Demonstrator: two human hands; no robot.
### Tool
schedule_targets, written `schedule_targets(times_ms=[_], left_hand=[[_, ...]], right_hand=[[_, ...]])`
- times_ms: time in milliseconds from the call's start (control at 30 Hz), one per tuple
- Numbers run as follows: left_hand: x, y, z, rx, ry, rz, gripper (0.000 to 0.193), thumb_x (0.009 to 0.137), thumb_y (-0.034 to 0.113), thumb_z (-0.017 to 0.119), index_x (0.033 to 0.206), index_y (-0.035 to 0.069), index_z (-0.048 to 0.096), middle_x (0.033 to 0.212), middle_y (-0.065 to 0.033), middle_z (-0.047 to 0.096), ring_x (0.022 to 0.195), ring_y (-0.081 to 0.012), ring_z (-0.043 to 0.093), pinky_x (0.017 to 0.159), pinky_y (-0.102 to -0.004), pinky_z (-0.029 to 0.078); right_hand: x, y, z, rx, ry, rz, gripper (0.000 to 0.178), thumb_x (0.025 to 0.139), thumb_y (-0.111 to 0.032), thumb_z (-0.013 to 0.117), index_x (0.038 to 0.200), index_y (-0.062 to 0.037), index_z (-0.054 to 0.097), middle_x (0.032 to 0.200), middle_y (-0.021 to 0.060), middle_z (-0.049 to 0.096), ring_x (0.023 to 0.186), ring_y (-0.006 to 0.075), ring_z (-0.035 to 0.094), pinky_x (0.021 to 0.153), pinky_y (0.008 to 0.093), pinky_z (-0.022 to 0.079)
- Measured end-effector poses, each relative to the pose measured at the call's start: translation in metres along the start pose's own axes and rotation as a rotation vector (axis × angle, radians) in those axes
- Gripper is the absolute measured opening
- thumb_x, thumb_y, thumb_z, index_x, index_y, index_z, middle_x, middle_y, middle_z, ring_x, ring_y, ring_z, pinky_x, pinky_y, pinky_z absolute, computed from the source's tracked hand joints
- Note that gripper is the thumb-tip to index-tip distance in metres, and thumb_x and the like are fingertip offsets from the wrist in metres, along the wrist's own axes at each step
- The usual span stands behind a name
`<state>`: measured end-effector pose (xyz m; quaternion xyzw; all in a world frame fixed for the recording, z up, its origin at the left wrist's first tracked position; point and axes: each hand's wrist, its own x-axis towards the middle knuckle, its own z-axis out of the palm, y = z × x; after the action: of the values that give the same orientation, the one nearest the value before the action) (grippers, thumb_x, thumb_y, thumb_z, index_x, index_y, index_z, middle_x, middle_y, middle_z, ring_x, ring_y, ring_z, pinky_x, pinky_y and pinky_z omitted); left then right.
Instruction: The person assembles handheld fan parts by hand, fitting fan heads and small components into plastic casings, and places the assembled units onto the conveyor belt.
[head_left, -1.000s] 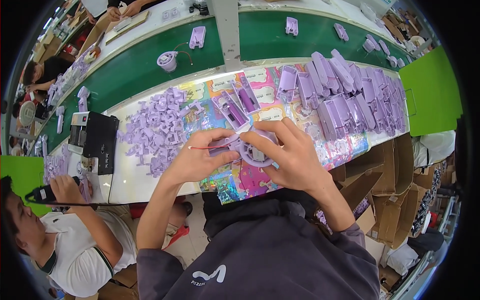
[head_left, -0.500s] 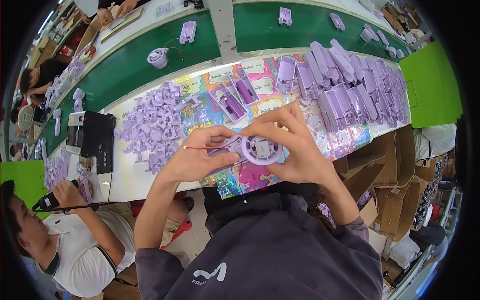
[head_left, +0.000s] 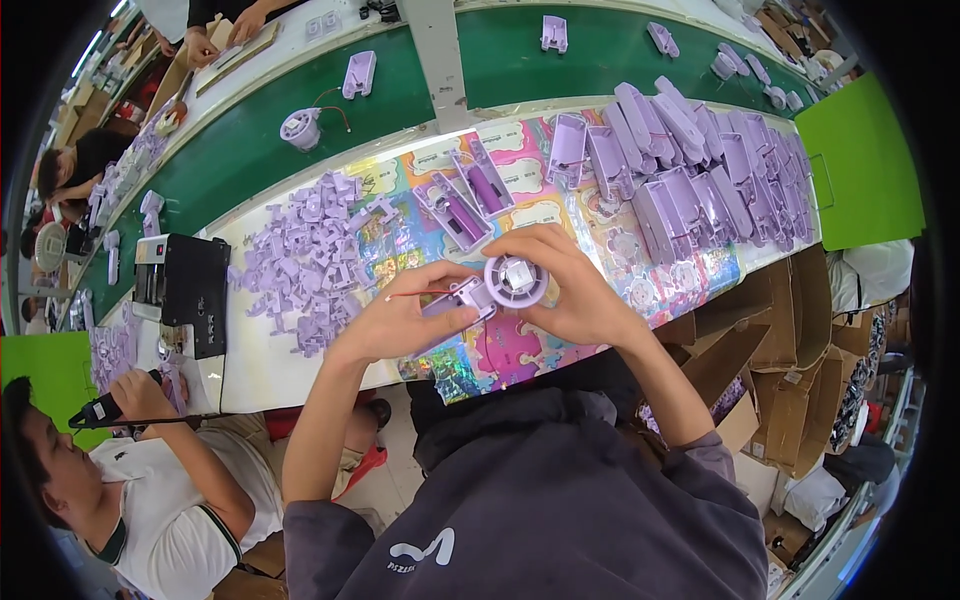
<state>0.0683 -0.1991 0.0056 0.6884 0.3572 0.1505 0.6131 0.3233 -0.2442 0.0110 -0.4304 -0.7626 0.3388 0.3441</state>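
My left hand (head_left: 392, 322) is closed around a lilac plastic handle housing (head_left: 466, 300), its thumb on top. A thin red wire (head_left: 415, 294) runs over the fingers of that hand. My right hand (head_left: 578, 298) grips a round lilac fan head (head_left: 517, 282) by its rim, thumb below and fingers over the top. Inside the ring sits a pale square part with spokes around it. The fan head and the housing meet end to end; whether they are fastened I cannot tell. Just beyond my hands lie two open housings (head_left: 438, 196) with purple cylindrical batteries (head_left: 485, 188).
Small lilac parts (head_left: 305, 250) lie heaped at left, beside a black machine (head_left: 205, 300). Lilac housings (head_left: 690, 205) are piled at right, near a green panel (head_left: 870, 160). Behind runs a green belt (head_left: 240, 150) with scattered parts. A co-worker (head_left: 170, 480) sits at left holding a black tool.
Both hands have moved slightly, and the fan head has turned and tilted against the housing. The dark wire that hung below it no longer shows. My right fingers have closed in around the rim.
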Motion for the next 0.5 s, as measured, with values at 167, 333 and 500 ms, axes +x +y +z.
schedule_targets(times_ms=[167,333,500], left_hand=[[0.008,-0.029,0.004,-0.061,0.068,0.055,0.039,0.095,0.012,0.072,0.132,0.003,0.063,0.125,-0.0094,0.066,0.111,-0.0209,0.064,0.1,-0.0351,0.05],[0.011,-0.037,0.008,0.204,0.175,0.102,0.034,0.094,0.001,0.064,0.128,0.001,0.066,0.115,-0.0138,0.064,0.108,-0.0264,0.065,0.094,-0.0367,0.051],[-0.002,-0.026,0.014,0.534,0.44,0.304,0.041,0.084,-0.002,0.07,0.124,0.001,0.066,0.115,-0.0162,0.062,0.107,-0.0342,0.062,0.092,-0.0402,0.05]], right_hand=[[-0.01,0.024,0.016,0.255,0.045,0.184,0.07,0.072,0.006,0.082,0.136,-0.0072,0.058,0.132,0.0103,0.058,0.128,0.025,0.056,0.11,0.0376,0.044],[-0.013,0.034,0.025,0.323,0.102,0.224,0.071,0.073,0.006,0.082,0.138,-0.0065,0.056,0.135,0.0083,0.057,0.129,0.0207,0.055,0.11,0.035,0.043],[-0.015,0.028,0.019,0.273,0.157,0.225,0.073,0.074,0.002,0.083,0.141,-0.0071,0.055,0.133,0.0086,0.057,0.129,0.0212,0.054,0.109,0.0341,0.043]])
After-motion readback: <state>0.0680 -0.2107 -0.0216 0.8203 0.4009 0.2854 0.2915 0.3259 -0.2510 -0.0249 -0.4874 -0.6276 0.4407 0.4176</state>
